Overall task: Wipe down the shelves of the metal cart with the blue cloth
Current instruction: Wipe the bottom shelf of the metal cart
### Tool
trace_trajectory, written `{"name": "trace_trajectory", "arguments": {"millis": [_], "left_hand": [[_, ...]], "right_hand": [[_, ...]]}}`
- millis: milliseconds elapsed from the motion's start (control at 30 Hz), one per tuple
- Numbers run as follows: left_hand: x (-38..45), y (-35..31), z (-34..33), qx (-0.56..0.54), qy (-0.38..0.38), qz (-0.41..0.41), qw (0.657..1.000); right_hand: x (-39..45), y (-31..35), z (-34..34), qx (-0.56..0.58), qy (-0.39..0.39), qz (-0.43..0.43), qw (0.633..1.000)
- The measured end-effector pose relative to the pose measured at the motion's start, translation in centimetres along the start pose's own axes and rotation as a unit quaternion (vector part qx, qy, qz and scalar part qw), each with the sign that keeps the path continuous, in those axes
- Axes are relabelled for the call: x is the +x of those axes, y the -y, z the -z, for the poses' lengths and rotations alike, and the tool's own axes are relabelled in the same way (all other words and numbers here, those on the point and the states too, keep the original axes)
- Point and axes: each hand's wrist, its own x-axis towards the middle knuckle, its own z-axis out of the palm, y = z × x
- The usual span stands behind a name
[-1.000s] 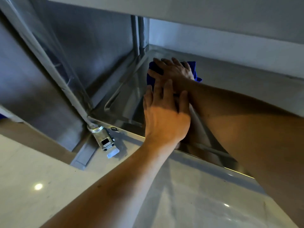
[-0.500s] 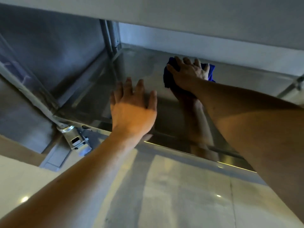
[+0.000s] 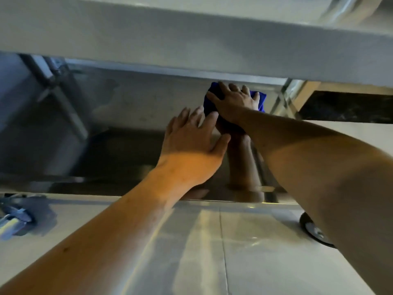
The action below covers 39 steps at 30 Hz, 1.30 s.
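Note:
The metal cart's bottom shelf (image 3: pixel 119 116) is a shiny steel tray that mirrors my arms. My right hand (image 3: pixel 234 103) presses the blue cloth (image 3: pixel 261 101) flat onto the shelf near its far right corner; most of the cloth is hidden under the palm. My left hand (image 3: pixel 191 141) lies palm down on the shelf just in front and left of the right hand, fingers spread, holding nothing. The shelf above (image 3: pixel 191 35) overhangs both hands.
Cart posts stand at the far left (image 3: pixel 49 73) and far right (image 3: pixel 285 96) corners. A black caster wheel (image 3: pixel 312 231) shows at the lower right, another caster with a brake (image 3: pixel 12 220) at the lower left. Glossy tiled floor (image 3: pixel 212 252) lies in front.
My right hand has slid the blue cloth to the right along the back of the shelf. My left hand has followed rightward. The view has swung right, so the left post moved left.

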Motion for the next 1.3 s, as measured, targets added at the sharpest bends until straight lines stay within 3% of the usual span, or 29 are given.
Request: {"name": "trace_trajectory", "arguments": {"millis": [133,300,633,933,1200,1300], "left_hand": [[-1.8,-1.4,-2.1,0.015,0.031,-0.027,0.999],[-3.5,-3.2,-3.3,0.068,-0.002,-0.119,0.991],[-3.6,-3.7,-3.3,0.115,-0.046,-0.079,0.989],[-3.8,-3.6,-2.6,0.083,-0.055,-0.033,0.994],[-3.7,-6.5,-3.4,0.081,-0.073,-0.036,0.993],[-4.0,-6.6,-3.1,0.048,-0.106,-0.087,0.989]], "right_hand": [[-0.8,-3.8,0.9,0.013,0.008,-0.027,1.000],[-2.4,-6.7,1.6,0.014,0.014,-0.060,0.998],[-7.5,-6.9,2.2,-0.004,0.035,-0.005,0.999],[-12.0,-5.2,2.5,-0.006,0.042,0.033,0.999],[-16.6,-7.4,3.5,-0.013,0.064,0.055,0.996],[-18.0,-7.5,3.6,-0.009,0.055,0.066,0.996]]}}
